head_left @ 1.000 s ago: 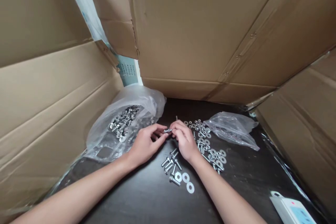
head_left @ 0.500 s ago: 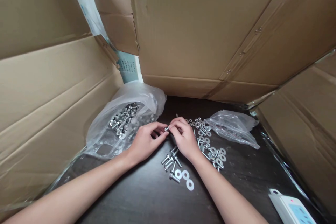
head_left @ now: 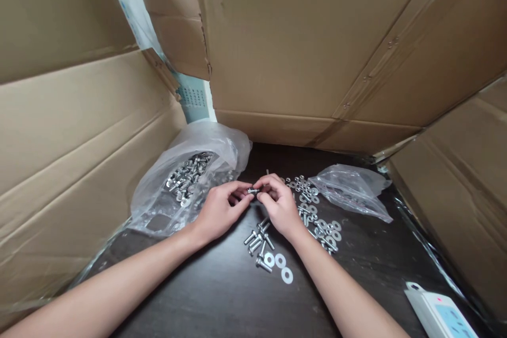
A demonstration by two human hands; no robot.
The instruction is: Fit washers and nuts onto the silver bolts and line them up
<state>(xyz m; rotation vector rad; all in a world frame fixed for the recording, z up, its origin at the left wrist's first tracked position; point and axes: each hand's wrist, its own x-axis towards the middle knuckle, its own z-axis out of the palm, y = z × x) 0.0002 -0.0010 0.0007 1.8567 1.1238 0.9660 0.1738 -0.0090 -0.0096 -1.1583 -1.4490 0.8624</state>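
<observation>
Small bolt (head_left: 253,191) held above the dark table (head_left: 178,296), between the two hands. Left hand (head_left: 222,208) pinched on one end, thumb and fingers; right hand (head_left: 281,208) pinched on the other. Just below: loose pile of bolts (head_left: 256,242), flat washers (head_left: 287,275) beside it. Right of right hand, scattered hardware (head_left: 317,222), then a crumpled plastic bag (head_left: 352,185). Beyond left hand, open clear sack (head_left: 229,140) with more bolts inside. Cardboard walls (head_left: 277,37) around.
</observation>
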